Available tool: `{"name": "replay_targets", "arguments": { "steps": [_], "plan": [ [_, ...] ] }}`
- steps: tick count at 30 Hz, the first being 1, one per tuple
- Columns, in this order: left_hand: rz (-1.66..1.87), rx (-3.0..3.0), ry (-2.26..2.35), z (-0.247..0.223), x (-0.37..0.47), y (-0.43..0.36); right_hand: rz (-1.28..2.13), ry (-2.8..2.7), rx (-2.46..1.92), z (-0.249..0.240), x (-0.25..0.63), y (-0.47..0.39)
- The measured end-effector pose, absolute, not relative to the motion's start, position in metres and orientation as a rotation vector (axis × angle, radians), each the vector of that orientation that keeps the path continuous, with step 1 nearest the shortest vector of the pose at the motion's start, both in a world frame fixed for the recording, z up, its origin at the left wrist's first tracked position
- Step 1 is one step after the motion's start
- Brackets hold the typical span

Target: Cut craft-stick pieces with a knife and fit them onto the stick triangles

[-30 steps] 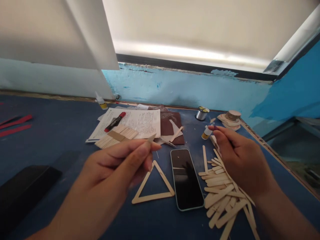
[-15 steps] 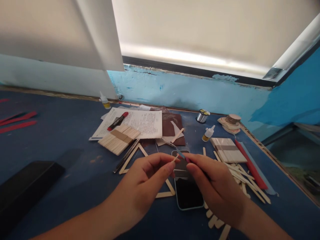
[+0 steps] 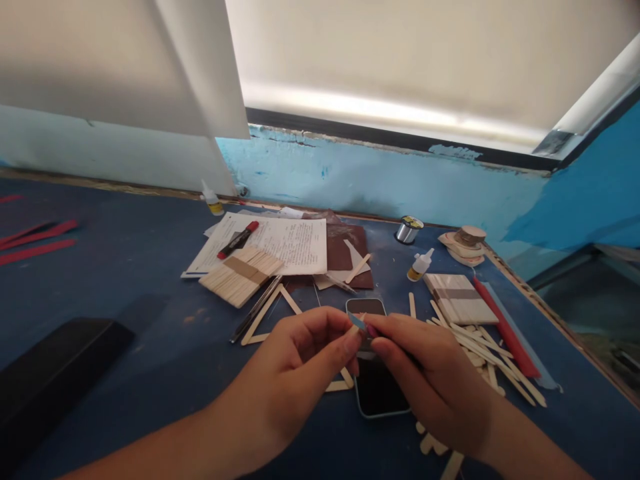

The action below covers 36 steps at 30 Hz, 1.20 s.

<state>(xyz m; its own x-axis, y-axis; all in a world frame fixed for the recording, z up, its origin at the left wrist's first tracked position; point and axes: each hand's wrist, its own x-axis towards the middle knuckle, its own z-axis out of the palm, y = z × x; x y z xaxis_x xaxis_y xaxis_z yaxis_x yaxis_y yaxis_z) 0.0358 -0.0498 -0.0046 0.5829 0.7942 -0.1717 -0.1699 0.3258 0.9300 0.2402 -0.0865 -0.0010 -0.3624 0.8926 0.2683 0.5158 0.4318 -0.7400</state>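
My left hand point(image 3: 300, 373) pinches a short wooden craft stick point(image 3: 361, 321) between thumb and fingertips; most of the stick is hidden. My right hand point(image 3: 435, 380) is closed around a small knife, whose blue-grey blade point(image 3: 356, 321) lies against the stick's end. A bit of purple handle point(image 3: 371, 330) shows at the fingers. Under the hands lies a phone point(image 3: 381, 390) with a dark screen. Beside it, partly covered by my left hand, is a frame of joined craft sticks point(image 3: 261, 316).
Loose craft sticks point(image 3: 493, 357) and a banded stick bundle point(image 3: 463, 300) lie at right, near a glue bottle point(image 3: 419, 267) and wire spool point(image 3: 409, 230). Another bundle point(image 3: 241, 277), papers point(image 3: 300, 243) and a marker point(image 3: 238, 240) lie behind. A black object point(image 3: 65, 367) sits left.
The knife blade has swung down and left, from pointing up and away to lying across the stick's end at my left fingertips. The hands have come closer together.
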Motion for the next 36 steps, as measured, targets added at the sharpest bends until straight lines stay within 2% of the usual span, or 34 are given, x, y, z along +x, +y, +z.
{"name": "replay_targets", "arguments": {
  "steps": [14,26,36],
  "plan": [
    [0.743,1.171,0.711,-0.006,0.037,-0.053,0.706,-2.058,-1.165,-0.001,0.242,-0.087],
    [1.019,1.935,0.849,-0.013,0.035,-0.049,0.464,-1.99,-1.335,-0.004,0.239,-0.089],
    [0.923,1.753,0.923,-0.017,0.04,-0.047,0.422,-1.994,-1.395,-0.003,0.236,-0.085]
  ]
}}
